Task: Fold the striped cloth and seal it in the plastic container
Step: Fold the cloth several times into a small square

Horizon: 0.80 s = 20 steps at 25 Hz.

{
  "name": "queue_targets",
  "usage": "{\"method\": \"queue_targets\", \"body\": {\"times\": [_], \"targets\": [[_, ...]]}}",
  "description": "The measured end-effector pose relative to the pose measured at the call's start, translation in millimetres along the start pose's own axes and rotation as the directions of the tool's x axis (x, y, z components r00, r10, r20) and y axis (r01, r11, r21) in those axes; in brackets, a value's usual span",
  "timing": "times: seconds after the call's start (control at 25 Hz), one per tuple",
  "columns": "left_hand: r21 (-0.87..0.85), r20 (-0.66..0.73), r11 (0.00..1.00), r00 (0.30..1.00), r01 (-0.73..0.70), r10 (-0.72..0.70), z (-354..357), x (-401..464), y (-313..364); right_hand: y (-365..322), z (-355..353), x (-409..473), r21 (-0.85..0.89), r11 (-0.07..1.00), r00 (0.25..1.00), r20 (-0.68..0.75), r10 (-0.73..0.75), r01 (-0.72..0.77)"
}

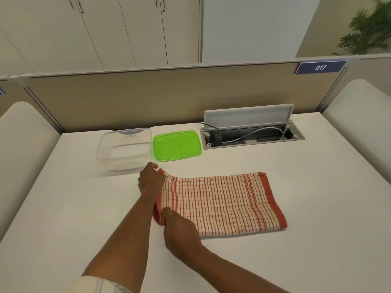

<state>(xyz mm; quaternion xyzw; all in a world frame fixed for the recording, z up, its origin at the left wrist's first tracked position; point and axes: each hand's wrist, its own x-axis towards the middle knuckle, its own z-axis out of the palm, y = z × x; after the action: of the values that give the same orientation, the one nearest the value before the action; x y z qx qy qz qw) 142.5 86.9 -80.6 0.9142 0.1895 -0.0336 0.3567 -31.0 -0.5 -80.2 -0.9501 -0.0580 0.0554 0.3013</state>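
Note:
A red-and-cream striped cloth lies folded in a rectangle on the white desk, right of centre. My left hand pinches its far left corner, lifting it slightly. My right hand grips the near left corner, where the edge is bunched up. A clear plastic container stands open and empty just beyond my left hand. Its green lid lies flat beside it on the right.
An open cable hatch with plugs and wires sits in the desk behind the cloth, its flap upright. A beige partition bounds the back edge. White padded side panels flank the desk left and right.

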Motion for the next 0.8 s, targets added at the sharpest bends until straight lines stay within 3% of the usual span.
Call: {"method": "queue_targets", "body": {"times": [0.12,0.36,0.56,0.8], "targets": [[-0.020,-0.067,0.997,0.995,-0.069,0.068,-10,-17,32,-6,-13,-11,0.213,0.963,0.973,-0.125,0.195,-0.166],[-0.077,-0.041,0.977,0.980,-0.197,0.194,5,-55,104,24,-73,-41,0.370,0.916,0.925,-0.269,0.267,-0.157],[-0.147,-0.008,0.956,0.967,-0.254,0.255,50,-101,153,72,-108,-69,0.647,0.744,0.875,-0.251,0.413,-0.165],[-0.255,0.153,0.949,0.962,-0.184,0.227,123,-146,175,150,-127,-108,0.800,0.538,0.795,-0.133,0.592,-0.267]]}}
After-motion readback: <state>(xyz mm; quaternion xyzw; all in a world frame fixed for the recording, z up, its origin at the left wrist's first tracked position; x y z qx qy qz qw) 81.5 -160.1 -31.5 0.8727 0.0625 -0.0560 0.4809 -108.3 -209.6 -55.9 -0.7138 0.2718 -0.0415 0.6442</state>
